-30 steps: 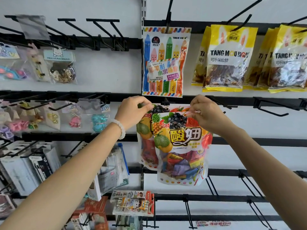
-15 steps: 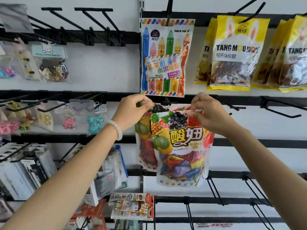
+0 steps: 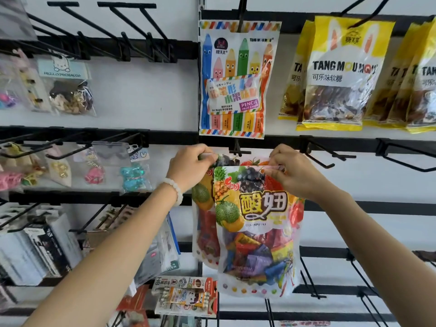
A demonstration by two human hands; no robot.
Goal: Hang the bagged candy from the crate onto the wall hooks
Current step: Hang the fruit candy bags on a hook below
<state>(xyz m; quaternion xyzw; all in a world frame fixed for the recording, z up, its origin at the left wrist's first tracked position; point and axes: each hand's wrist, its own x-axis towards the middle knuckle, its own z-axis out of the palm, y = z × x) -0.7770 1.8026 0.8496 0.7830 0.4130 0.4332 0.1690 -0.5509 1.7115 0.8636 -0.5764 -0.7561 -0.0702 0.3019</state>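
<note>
Below the pencil candy bag [image 3: 238,79], at the middle rail of the wall rack [image 3: 330,146], a fruit candy bag [image 3: 257,230] hangs in front of a second fruit bag [image 3: 203,223] that shows at its left edge. Both hands meet at the top of these bags, just under a black hook [image 3: 237,151] that juts from the rail. The left hand [image 3: 188,165] has its fingers curled and pinched on the upper left corner, where a grape print peeks out past the fingertips; whether that corner belongs to the front bag or the one behind cannot be told. The right hand [image 3: 295,171] pinches the front bag's top edge at its right side, thumb below and fingers folded over the strip, so the bag's body drops straight down beneath the knuckles. The hang hole is hidden by the fingers, and whether the hook passes through it cannot be told. A pale bead bracelet [image 3: 175,188] sits on the left wrist. To the upper right hang yellow candy bags [image 3: 339,74] on their own hooks; small trinket packets [image 3: 70,90] hang at the left, and card packs [image 3: 186,296] lie below
</note>
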